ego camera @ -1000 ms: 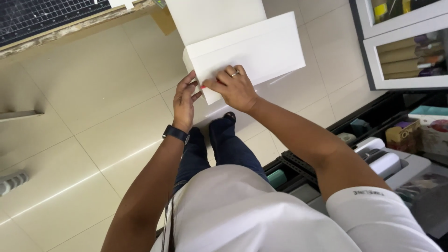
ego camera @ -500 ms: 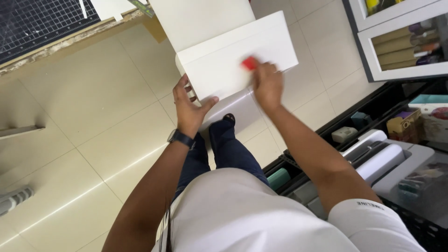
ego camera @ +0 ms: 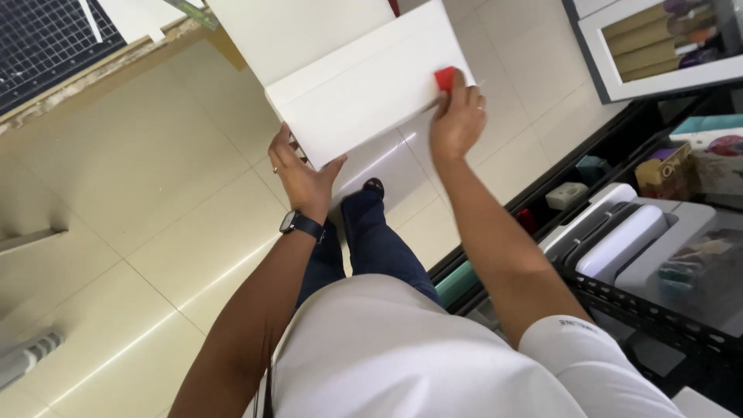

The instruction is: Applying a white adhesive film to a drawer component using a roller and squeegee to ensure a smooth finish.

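Left hand point(ego camera: 300, 174): fingers grip the lower corner of the folded white card sheet point(ego camera: 364, 89), frame centre.
Right hand point(ego camera: 458, 120): fingers pinch a small red plastic scraper point(ego camera: 445, 78); it should press flat along the fold.

A cream tiled floor point(ego camera: 139, 193) lay underfoot. At upper left sat a dark gridded cutting mat point(ego camera: 46, 39) on a tabletop with a worn wooden edge point(ego camera: 93, 77). At right, a black metal rack point(ego camera: 658, 317) carried a grey and white machine point(ego camera: 627, 240). Small boxes point(ego camera: 665, 170) rested near it. A white-framed cabinet point(ego camera: 658, 46) above held stacked, multicoloured items.
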